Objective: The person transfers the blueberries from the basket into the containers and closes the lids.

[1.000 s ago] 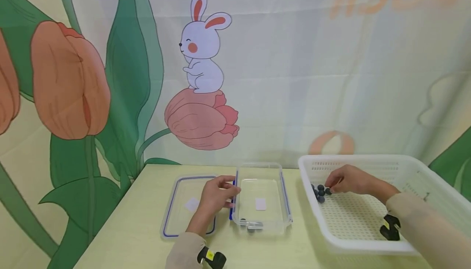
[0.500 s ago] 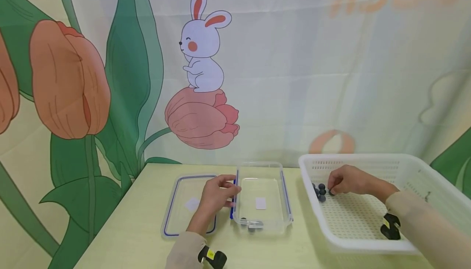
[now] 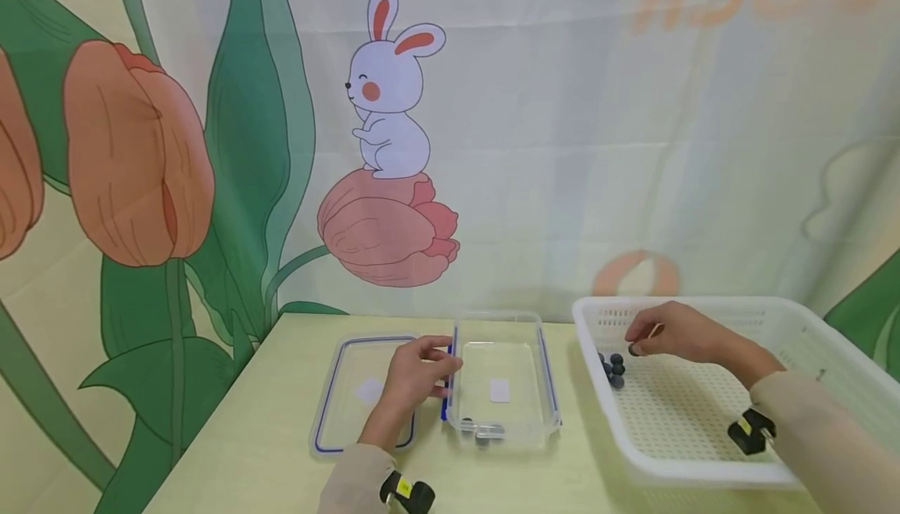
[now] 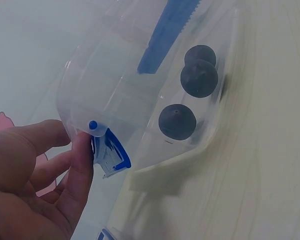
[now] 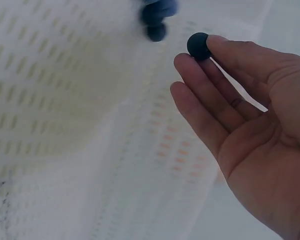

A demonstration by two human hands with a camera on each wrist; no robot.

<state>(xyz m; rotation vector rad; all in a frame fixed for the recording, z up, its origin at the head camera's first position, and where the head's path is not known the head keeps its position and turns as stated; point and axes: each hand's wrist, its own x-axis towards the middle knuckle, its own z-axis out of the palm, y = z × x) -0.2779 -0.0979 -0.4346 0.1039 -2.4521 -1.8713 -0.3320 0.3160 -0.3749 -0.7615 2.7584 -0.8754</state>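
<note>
My right hand [image 3: 678, 334] pinches a blueberry [image 5: 198, 46] between thumb and fingertips, held above the floor of the white perforated basket [image 3: 703, 469]. Several more blueberries [image 3: 616, 369] lie clustered at the basket's left side. With thumb and fingers, my left hand [image 3: 413, 369] grips the left side of a clear plastic food box [image 3: 551, 389], beside a blue-edged clip [image 4: 112, 155]. Near one end inside that box sit three blueberries [image 4: 177, 122], seen through its wall in the left wrist view.
The box's clear lid [image 3: 329, 393], with a blue seal, lies flat on the pale table [image 3: 232, 451] to the left, partly behind my left forearm. A curtain [image 3: 506, 186] printed with a rabbit and tulips hangs behind the table.
My right hand has lifted a blueberry off the basket floor, away from the cluster, and moved slightly up. The left hand stays on the box.
</note>
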